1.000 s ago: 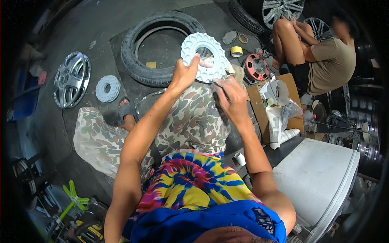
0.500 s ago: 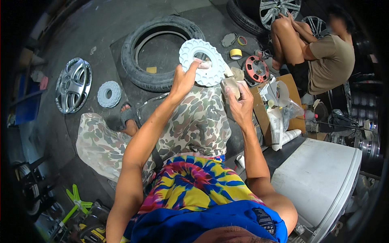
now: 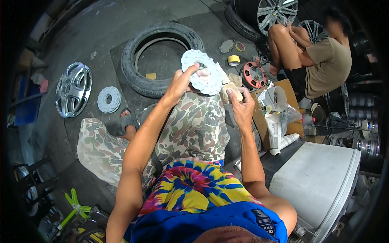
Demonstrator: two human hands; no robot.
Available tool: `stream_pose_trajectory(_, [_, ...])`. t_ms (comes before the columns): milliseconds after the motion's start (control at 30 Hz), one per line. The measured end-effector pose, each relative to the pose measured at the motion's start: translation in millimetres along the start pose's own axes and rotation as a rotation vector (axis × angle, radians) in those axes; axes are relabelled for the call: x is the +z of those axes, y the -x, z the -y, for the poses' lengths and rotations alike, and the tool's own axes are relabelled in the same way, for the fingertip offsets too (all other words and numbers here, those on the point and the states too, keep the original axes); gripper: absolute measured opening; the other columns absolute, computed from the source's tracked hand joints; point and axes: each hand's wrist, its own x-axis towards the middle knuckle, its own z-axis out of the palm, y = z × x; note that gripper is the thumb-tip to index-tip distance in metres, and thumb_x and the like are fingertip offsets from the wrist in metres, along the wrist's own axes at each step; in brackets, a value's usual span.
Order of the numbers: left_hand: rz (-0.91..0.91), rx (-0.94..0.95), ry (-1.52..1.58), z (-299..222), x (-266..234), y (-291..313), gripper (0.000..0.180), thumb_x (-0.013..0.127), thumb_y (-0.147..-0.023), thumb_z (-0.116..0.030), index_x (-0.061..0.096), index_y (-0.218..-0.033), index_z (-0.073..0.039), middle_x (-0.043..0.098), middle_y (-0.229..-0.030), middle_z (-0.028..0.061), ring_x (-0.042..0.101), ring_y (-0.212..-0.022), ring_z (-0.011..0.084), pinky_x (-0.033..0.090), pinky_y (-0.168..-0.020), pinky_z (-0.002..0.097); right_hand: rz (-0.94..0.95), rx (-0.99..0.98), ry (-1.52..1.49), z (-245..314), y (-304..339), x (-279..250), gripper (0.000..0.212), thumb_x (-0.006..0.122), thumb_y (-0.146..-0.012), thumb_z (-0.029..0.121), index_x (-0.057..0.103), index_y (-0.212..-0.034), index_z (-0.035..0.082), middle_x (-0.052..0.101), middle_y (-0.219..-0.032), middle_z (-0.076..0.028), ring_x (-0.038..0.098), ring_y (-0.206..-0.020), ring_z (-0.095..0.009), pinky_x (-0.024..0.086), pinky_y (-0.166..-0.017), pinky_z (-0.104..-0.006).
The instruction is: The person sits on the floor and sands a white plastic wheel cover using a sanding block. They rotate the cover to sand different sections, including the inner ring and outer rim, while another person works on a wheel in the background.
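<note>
My left hand (image 3: 179, 84) grips a pale blue-grey ring (image 3: 213, 77) with a scalloped edge. Its thumb and fingers reach through the centre hole, and the ring is tilted above my camouflage-covered knee. Just right of the ring, my right hand (image 3: 243, 108) pinches a small beige piece that looks like folded sandpaper (image 3: 236, 95). Behind that piece lie other pale scraps (image 3: 234, 79). A second scalloped ring (image 3: 109, 99) rests on the floor at the left, beside a silver multi-spoke wheel disc (image 3: 74, 90).
A tyre (image 3: 129, 60) lies flat beyond my knees, near yellow tape (image 3: 234, 60) and a red-rimmed reel (image 3: 254, 75). At right stand a cardboard box (image 3: 289, 87) of rolls and plastic, and a white bin-like case (image 3: 318, 178). Another person (image 3: 328, 67) sits far right, handling a wheel (image 3: 275, 16).
The ring in my left hand has come down slightly and tilted more. My right hand and the beige piece have dropped a little too. The view has shifted slightly.
</note>
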Motion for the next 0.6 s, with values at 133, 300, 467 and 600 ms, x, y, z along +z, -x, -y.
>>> stream_pose_trajectory(133, [-0.022, 0.154, -0.374, 7, -5, -3, 0.056, 0.055, -0.117, -0.046, 0.079, -0.12, 0.004, 0.083, -0.109, 0.0185, 0.078, -0.103, 0.0258, 0.057, -0.096, 0.0402, 0.029, -0.064, 0.083, -15, -4, -9, 0.023, 0.077, -0.11, 0.021, 0.075, -0.109, -0.002, 0.074, -0.093, -0.003, 0.062, -0.083, -0.007, 0.051, -0.074, -0.0281])
stream_pose_trajectory(300, [-0.145, 0.215, -0.662, -15, 12, 3, 0.063, 0.047, -0.117, -0.046, 0.076, -0.107, 0.008, 0.079, -0.095, 0.0309, 0.078, -0.095, 0.0462, 0.056, -0.092, 0.0498, 0.064, -0.144, 0.014, -17, -3, -10, 0.019, 0.065, -0.116, 0.015, 0.071, -0.11, -0.001, 0.078, -0.1, -0.005, 0.07, -0.092, -0.009, 0.055, -0.089, -0.0267])
stream_pose_trajectory(467, [-0.162, 0.251, -0.626, -21, 18, 5, 0.066, 0.046, -0.116, -0.047, 0.078, -0.102, 0.008, 0.077, -0.088, 0.0323, 0.078, -0.095, 0.0502, 0.056, -0.093, 0.0528, 0.09, -0.067, -0.3, 6, 4, 6, 0.022, 0.062, -0.117, 0.019, 0.071, -0.109, 0.001, 0.078, -0.101, -0.007, 0.067, -0.088, -0.012, 0.055, -0.084, -0.0305])
stream_pose_trajectory(600, [-0.183, 0.277, -0.67, -24, 17, 3, 0.067, 0.046, -0.116, -0.048, 0.081, -0.098, 0.007, 0.076, -0.084, 0.0311, 0.078, -0.09, 0.0478, 0.057, -0.092, 0.0521, 0.013, -0.109, -0.135, 4, 5, 2, 0.022, 0.063, -0.118, 0.022, 0.067, -0.111, 0.001, 0.072, -0.1, -0.005, 0.065, -0.087, -0.013, 0.054, -0.083, -0.0308])
